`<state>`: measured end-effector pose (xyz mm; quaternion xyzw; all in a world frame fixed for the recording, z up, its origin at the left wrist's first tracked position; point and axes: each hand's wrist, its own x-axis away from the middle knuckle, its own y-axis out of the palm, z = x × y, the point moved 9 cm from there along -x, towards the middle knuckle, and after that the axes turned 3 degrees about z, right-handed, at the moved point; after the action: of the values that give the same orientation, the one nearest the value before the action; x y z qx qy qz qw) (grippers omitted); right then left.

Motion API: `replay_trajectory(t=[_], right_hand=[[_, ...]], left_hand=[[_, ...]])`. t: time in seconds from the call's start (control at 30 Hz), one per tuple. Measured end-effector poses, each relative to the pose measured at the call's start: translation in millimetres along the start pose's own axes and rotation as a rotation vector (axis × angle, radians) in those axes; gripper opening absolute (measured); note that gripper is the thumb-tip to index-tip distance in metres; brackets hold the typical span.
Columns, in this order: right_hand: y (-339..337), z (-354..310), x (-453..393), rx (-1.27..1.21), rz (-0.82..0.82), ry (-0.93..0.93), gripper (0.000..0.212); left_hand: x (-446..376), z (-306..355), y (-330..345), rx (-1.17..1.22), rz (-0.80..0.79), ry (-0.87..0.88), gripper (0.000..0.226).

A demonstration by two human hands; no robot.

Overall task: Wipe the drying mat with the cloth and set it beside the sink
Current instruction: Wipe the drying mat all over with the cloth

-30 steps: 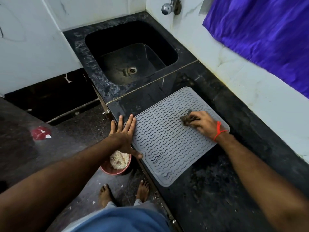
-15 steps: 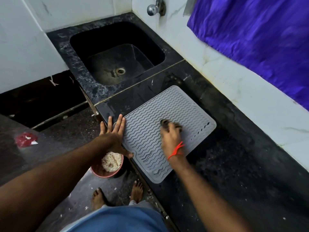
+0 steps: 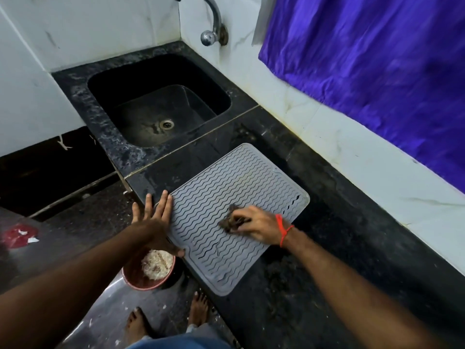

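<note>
A grey drying mat (image 3: 221,192) with wavy ridges lies flat on the black counter (image 3: 314,285), just right of the black sink (image 3: 161,107). My left hand (image 3: 153,225) presses flat on the mat's left edge, fingers straight and spread, thumb on the mat's near left side. My right hand (image 3: 256,225) rests on the middle of the mat and grips a small dark cloth (image 3: 230,220) that pokes out under the fingers. A red thread is tied round that wrist.
A chrome tap (image 3: 212,26) sticks out of the white wall above the sink. A purple curtain (image 3: 377,71) hangs at the right. On the floor below the counter edge stands a red bowl (image 3: 148,272) of rice, beside my bare feet (image 3: 198,311).
My right hand has slid the cloth across the mat, from the right side toward the middle and then nearer me. My left hand stays pressed on the left edge.
</note>
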<state>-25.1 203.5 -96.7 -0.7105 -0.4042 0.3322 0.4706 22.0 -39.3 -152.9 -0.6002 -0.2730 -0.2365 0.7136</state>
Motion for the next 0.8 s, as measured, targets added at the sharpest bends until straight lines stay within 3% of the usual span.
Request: replay_trajectory(t=[0.17, 0.3, 0.37, 0.47, 0.57, 0.7, 0.8], right_hand=[[-50.1, 121.3, 13.8, 0.119, 0.152, 0.254, 0.02], [-55.1, 196.8, 42.9, 0.163, 0.246, 0.756, 0.038], [-57.4, 197.4, 45.8, 0.177, 0.27, 0.895, 0.037], [-54.5, 161.4, 30.9, 0.178, 0.314, 0.961, 0.03], [-18.8, 94.3, 11.8, 0.166, 0.296, 0.911, 0.031], [33.1, -28.4, -10.4, 0.085, 0.349, 0.727, 0.042], [56.9, -112.5, -28.3, -0.072, 0.31, 0.529, 0.034]], left_hand=[[-0.2, 1.4, 0.0, -0.001, 0.003, -0.003, 0.17], [0.4, 1.4, 1.1, -0.004, -0.003, -0.006, 0.168], [0.6, 1.5, 0.0, -0.001, -0.003, -0.006, 0.167], [-0.7, 1.3, -1.8, -0.003, -0.003, -0.01, 0.168], [-0.8, 1.4, -1.2, -0.01, -0.008, -0.018, 0.17], [-2.6, 0.0, 1.3, -0.035, 0.007, -0.025, 0.172], [-2.5, -1.6, 1.2, -0.056, 0.024, -0.038, 0.171]])
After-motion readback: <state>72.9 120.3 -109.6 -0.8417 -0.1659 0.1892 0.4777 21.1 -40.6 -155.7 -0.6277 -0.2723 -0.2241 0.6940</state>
